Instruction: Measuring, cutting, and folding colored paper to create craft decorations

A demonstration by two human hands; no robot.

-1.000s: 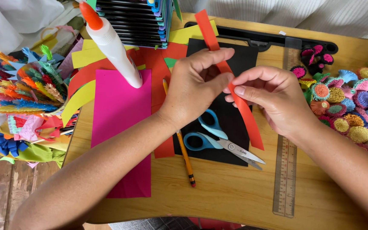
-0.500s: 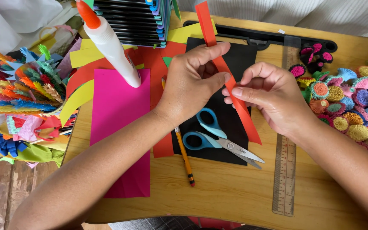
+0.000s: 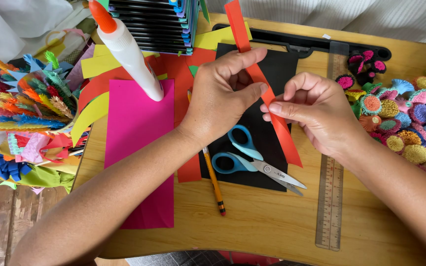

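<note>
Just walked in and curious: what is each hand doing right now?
Left hand: closed, pinching the red paper strip between thumb and fingers.
Right hand: closed, pinching the same strip a little lower.

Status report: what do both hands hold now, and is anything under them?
Left hand and right hand both pinch the red paper strip. Strip slanted above black sheet. Blue-handled scissors and pencil lie below.

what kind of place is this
Most likely a paper-craft work table at home or in a small workshop. Both hands hold a red paper strip over a wooden table with scissors, a glue bottle and finished paper flowers.
</note>
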